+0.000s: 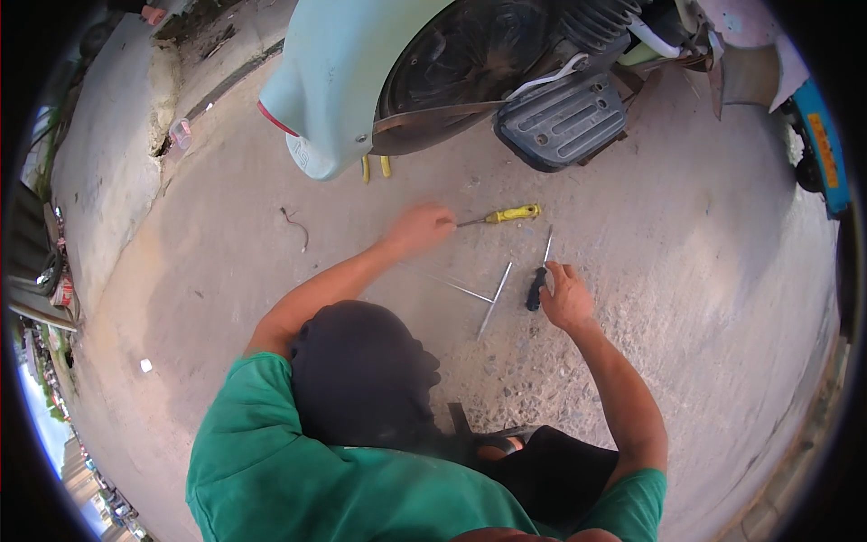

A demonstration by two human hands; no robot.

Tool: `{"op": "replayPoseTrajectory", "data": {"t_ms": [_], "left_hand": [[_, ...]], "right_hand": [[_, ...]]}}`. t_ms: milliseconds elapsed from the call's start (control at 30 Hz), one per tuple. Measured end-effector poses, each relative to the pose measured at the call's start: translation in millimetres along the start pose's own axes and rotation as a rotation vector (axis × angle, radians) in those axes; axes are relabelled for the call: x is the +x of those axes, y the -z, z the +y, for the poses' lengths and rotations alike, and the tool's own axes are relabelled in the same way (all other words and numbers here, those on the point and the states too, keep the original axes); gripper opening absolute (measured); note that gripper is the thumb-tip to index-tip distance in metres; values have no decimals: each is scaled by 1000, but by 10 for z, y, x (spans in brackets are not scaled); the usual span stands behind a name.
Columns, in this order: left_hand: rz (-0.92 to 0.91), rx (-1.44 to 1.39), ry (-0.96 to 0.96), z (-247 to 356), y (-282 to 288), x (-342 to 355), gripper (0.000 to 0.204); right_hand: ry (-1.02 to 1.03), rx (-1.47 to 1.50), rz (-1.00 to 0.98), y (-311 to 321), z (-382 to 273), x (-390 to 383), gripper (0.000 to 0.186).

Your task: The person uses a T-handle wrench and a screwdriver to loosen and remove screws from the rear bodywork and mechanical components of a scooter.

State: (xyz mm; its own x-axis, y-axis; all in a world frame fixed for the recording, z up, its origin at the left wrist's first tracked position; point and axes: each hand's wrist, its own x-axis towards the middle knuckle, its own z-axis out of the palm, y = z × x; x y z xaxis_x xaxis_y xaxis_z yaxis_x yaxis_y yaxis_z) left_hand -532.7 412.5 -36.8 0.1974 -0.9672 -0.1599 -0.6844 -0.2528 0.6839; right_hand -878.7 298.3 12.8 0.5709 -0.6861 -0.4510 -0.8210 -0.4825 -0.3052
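Observation:
My left hand (423,228), slightly blurred, is closed at the tip end of a screwdriver with a yellow handle (515,214); its thin shaft runs out from the fingers to the right. My right hand (569,300) has thumb and fingers around the side of a black-handled screwdriver (536,290), whose metal shaft points away from me. Between the two hands a T-shaped metal wrench (492,301) lies on the ground. Beyond my left hand, two yellow tool handles (386,166) stick out below the pale blue scooter body (332,99).
The scooter's black fan cover (461,63) and ribbed footrest (564,122) overhang the far side. A short dark cable (296,228) lies on the concrete at left. A clear plastic cup (181,134) sits far left; a blue object (822,144) stands far right.

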Motion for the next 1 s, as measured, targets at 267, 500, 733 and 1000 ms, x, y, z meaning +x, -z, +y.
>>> {"op": "replayPoseTrajectory", "data": {"t_ms": [267,500,733,1000], "left_hand": [[-375,-293,-132,704,1575,-563,26],[-226,-844,-465,1495,3092,-1053,31],[704,-546,-742,1702,4345,-714,64],[681,-853,-1191,2666,5183,-49,100]], "right_hand": [[350,-87,314,273,-456,1056,51],[209,-275,109,-48,-458,1506,37],[-2,189,94,154,-402,778,30],[-256,242,382,2297,-623,-144,40]]}}
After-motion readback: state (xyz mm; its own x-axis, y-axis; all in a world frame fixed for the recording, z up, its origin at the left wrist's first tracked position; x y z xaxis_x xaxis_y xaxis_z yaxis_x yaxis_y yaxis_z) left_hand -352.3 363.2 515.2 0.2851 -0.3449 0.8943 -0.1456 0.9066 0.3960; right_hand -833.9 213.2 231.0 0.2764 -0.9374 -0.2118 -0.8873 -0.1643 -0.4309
